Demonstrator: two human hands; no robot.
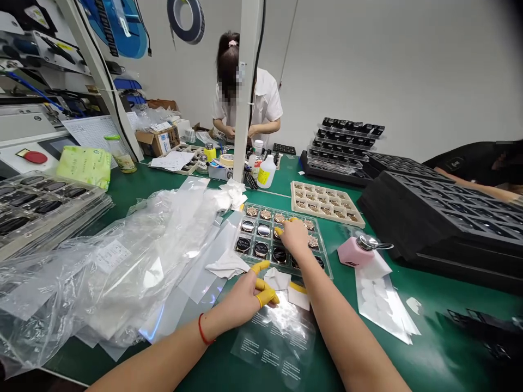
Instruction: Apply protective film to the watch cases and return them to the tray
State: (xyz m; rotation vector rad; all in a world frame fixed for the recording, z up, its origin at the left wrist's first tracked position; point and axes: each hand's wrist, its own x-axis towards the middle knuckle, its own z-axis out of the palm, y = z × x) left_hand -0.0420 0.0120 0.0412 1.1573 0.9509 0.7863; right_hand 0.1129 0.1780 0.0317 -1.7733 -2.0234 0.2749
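Note:
A clear plastic tray [254,261] in front of me holds round parts in its cells, some copper-coloured, some shiny or black on top. My right hand [295,237] reaches over its middle, thumb and finger in yellow finger cots bent down at a cell. Whatever lies between those fingertips is hidden beneath the hand. Closer to me, my left hand [244,298] hovers by the tray's front edge, yellow-capped fingers apart and holding nothing. Beneath it lies a clear film sheet [269,340] with white print. White cloth pieces [229,264] rest beside the tray.
Clear plastic bags [134,261] cover the left of the green table. At right stand a beige tray [327,204] of parts, a pink pump bottle [353,252] and black tray stacks [433,228]. A white post [245,92] rises ahead; a co-worker [267,98] is behind it.

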